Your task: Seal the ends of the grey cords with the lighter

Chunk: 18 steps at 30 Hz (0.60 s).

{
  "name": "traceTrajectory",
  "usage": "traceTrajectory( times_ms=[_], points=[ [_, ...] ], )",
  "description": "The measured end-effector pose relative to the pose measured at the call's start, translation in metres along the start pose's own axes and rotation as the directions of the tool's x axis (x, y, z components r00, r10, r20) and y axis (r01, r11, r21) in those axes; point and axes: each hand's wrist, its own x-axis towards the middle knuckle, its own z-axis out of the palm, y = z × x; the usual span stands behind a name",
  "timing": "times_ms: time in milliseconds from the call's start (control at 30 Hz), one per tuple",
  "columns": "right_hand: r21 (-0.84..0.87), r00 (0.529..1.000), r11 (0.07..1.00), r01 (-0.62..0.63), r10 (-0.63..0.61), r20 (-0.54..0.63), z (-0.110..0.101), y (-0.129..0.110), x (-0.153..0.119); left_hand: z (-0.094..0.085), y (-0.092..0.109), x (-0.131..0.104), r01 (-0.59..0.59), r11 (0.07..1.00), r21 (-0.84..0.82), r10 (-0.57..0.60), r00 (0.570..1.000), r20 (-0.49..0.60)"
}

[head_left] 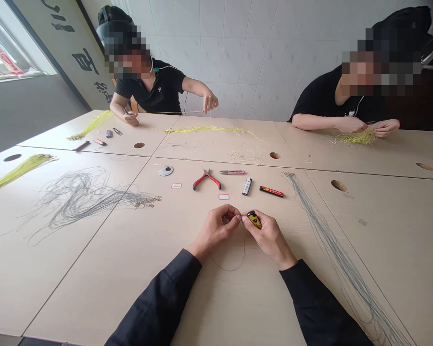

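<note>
My hands meet near the centre of the frame: my left hand (218, 228) pinches a thin cord (229, 270), and my right hand (270, 236) grips a yellow-and-black lighter (254, 219), its fingertips meeting the left ones at the cord. The cord loops down below them. I judge this single piece to be mid-work. A straight sheaf of grey cords (332, 230) with small brass-coloured ends lies at the right, and a looser tangle of grey cords (119, 196) with similar ends at the left; which pile is done and which is left, I cannot tell. My pliers (206, 174), pink snips (233, 172), white lighter (247, 186) and red lighter (272, 191) lie unheld on the table (238, 307). I see no box or tray around the cords; both piles rest directly on the tabletop. The round silver disc (165, 170), upper centre-left, may be a shallow dish, but I cannot make out any contents.
</note>
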Motion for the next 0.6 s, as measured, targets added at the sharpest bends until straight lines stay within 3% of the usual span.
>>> traceTrajectory(
  times_ms=[467,600],
  points=[
    [0.033,0.998,0.999,-0.030,0.032,-0.049,-0.0006,-0.0022,-0.0013,0.0016,0.0018,0.0002,0.037,0.999,-0.003,-0.038,0.999,-0.014],
    [-0.035,0.998,0.999,-0.030,0.028,-0.065,0.0006,0.0017,-0.0004,0.0010,0.0026,-0.0012,0.031,0.999,0.012,-0.032,0.999,0.012]
  ],
)
